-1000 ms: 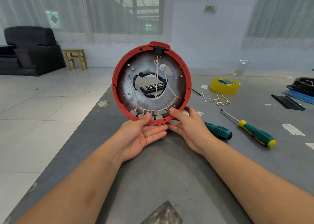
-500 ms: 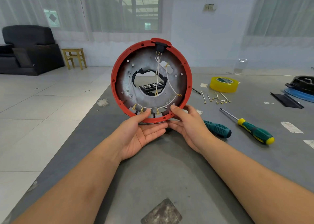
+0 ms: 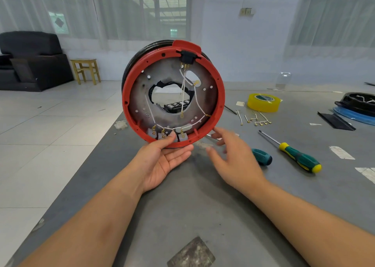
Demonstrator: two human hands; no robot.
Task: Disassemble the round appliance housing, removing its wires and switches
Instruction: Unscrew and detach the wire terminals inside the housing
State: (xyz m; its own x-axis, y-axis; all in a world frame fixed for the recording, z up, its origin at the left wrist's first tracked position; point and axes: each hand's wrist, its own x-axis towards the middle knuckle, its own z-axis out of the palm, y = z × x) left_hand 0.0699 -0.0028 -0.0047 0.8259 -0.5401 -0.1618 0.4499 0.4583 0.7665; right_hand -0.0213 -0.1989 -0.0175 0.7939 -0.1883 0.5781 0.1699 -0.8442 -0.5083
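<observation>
- Round housing (image 3: pixel 133 96) stood on edge on the grey table (image 3: pixel 203 206), red rim toward the camera, at 12 o'clock from the hands.
- Change from half a second earlier: right hand (image 3: pixel 233 161) had let go of the lower rim. It hung just off the rim at about 5 o'clock of the housing, fingers spread and loose, holding nothing; motion blur made fingertip contact hard to rule out, probably none.
- Left hand (image 3: pixel 162 161) alone steadied the part: thumb pressed over the lower rim at 6 o'clock, fingers laid under it, palm up.
- Housing had turned slightly; its black outer wall showed at 10 to 12 o'clock, which it did not a second earlier.
- Inside, white wires (image 3: pixel 183 88) ran from the black socket (image 3: pixel 186 56) at 1 o'clock down to a row of switches (image 3: pixel 162 134) with brass terminals at 6 to 7 o'clock. All appeared seated, so removal was not yet begun on these.
- Judgement: the freed right hand was likely going for a tool. Two green-handled screwdrivers lay at 3 o'clock of it, the nearer screwdriver (image 3: pixel 261 156) partly hidden behind the hand, the far screwdriver (image 3: pixel 298 157) well apart.
- Loose pulled wire leads (image 3: pixel 255 118) and a yellow tape roll (image 3: pixel 263 102) lay at 2 o'clock.
- Risk: one-handed support on a round edge; housing could roll.
</observation>
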